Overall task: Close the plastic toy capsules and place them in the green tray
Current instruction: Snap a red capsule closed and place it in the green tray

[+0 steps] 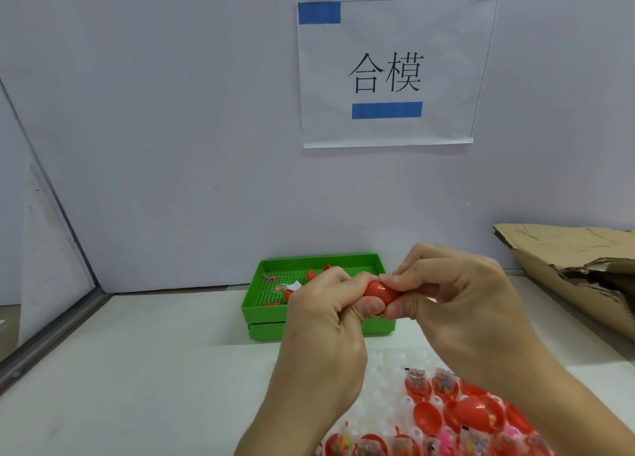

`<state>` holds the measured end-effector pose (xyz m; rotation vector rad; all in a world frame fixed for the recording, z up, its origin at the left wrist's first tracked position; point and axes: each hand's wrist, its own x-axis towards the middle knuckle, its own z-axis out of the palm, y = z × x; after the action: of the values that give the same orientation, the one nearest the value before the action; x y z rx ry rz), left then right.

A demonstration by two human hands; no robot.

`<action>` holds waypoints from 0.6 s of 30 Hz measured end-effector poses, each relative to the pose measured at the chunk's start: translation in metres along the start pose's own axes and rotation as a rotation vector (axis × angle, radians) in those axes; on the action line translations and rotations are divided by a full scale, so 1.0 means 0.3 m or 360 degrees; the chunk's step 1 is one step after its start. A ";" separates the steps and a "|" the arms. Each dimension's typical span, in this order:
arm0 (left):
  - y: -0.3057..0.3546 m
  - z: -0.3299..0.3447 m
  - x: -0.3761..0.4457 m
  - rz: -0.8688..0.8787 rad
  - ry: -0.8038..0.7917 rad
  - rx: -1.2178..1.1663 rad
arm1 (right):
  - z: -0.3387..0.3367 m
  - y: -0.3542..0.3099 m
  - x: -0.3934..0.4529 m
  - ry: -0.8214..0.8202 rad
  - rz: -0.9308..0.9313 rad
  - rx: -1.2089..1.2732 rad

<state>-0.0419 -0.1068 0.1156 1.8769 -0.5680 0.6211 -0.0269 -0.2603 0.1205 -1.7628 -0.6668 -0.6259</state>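
A red plastic capsule [379, 292] is held in the air between both hands, in front of the green tray [271, 313]. My left hand [326, 321] pinches its left end with thumb and fingers. My right hand [460, 304] grips its right end the same way. The green tray stands against the back wall and holds a few red capsule pieces [311, 274] and small toy bits. At the lower right, several open red capsule halves [426, 416] with small packed toys sit in a white holder [385, 376].
Torn brown cardboard [580, 266] lies at the right, near the wall. A paper sign [388, 74] with blue tape hangs on the wall above the tray. A metal frame edge [51, 338] runs along the left of the white tabletop.
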 end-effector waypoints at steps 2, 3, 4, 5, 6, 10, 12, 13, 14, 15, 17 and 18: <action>-0.002 0.003 -0.001 -0.0003 0.0016 0.0018 | 0.005 0.001 -0.003 -0.0006 -0.0023 -0.0048; 0.000 0.002 -0.001 0.0000 0.0022 0.0027 | 0.007 0.001 -0.004 -0.0003 -0.0036 -0.0057; 0.003 -0.002 -0.002 0.0008 0.0030 0.0039 | 0.009 0.000 -0.007 -0.0001 -0.0056 -0.0060; 0.006 -0.005 0.000 0.0022 0.0035 0.0063 | 0.011 -0.001 -0.008 0.0006 -0.0076 -0.0062; 0.010 -0.008 0.000 0.0032 0.0032 0.0089 | 0.012 -0.003 -0.010 0.0013 -0.0083 -0.0060; 0.019 -0.028 0.005 -0.0115 0.0027 -0.0099 | 0.026 -0.008 -0.004 -0.0018 0.0037 0.0036; 0.016 -0.045 0.009 -0.0288 0.0025 -0.0360 | 0.033 -0.009 0.002 -0.0060 0.0059 0.0043; 0.014 -0.052 0.010 -0.0364 0.0004 -0.0481 | 0.034 -0.012 0.004 -0.0090 0.0056 0.0048; 0.013 -0.058 0.013 -0.0426 -0.0013 -0.0584 | 0.033 -0.017 0.006 -0.0124 0.0048 0.0058; 0.012 -0.061 0.015 -0.0464 -0.0020 -0.0657 | 0.029 -0.022 0.006 -0.0154 0.0046 0.0076; 0.015 -0.064 0.017 -0.0479 -0.0010 -0.0718 | 0.016 -0.035 0.010 -0.0181 0.0055 0.0111; 0.021 -0.066 0.019 -0.0470 -0.0004 -0.0715 | 0.009 -0.042 0.012 -0.0179 0.0066 0.0133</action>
<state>-0.0448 -0.0912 0.1300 1.4963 -0.3818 0.2676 -0.0330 -0.2542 0.1306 -1.7386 -0.7217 -0.4670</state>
